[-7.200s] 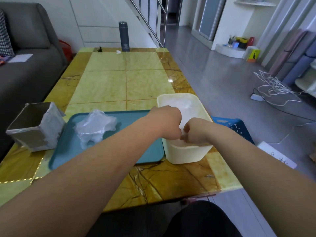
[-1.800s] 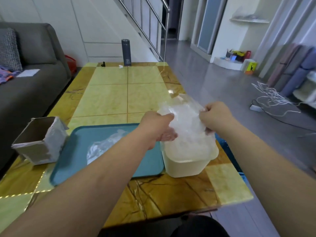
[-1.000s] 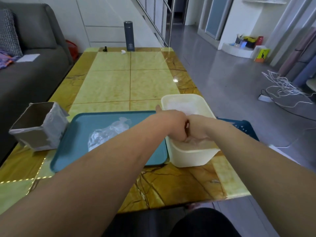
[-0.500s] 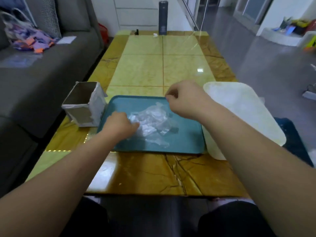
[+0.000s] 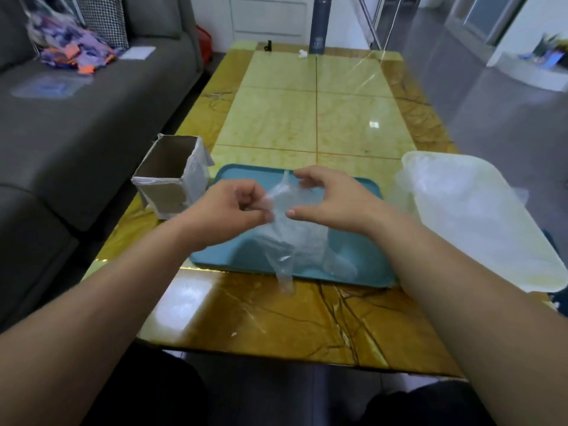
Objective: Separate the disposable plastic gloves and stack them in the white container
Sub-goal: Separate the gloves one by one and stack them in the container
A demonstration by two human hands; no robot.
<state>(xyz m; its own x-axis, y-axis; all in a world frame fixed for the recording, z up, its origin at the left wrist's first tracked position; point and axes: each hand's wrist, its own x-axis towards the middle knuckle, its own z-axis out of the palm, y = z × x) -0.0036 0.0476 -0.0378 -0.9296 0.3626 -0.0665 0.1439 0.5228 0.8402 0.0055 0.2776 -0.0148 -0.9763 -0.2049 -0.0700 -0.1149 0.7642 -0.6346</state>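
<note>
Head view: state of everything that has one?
left hand, pinching the glove clump.
right hand, fingers curved at the clump's top; grip unclear.
glove clump, crumpled, held up above the teal tray.
teal tray, flat on the table.
white container, open, clear gloves inside.
cardboard box, open-topped, upright.
dark flask, upright at the table's far end.

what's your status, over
Left hand pinching gloves, lifted over tray. Right hand cupped beside them, grip unclear. Container to the right, nothing between.
</note>
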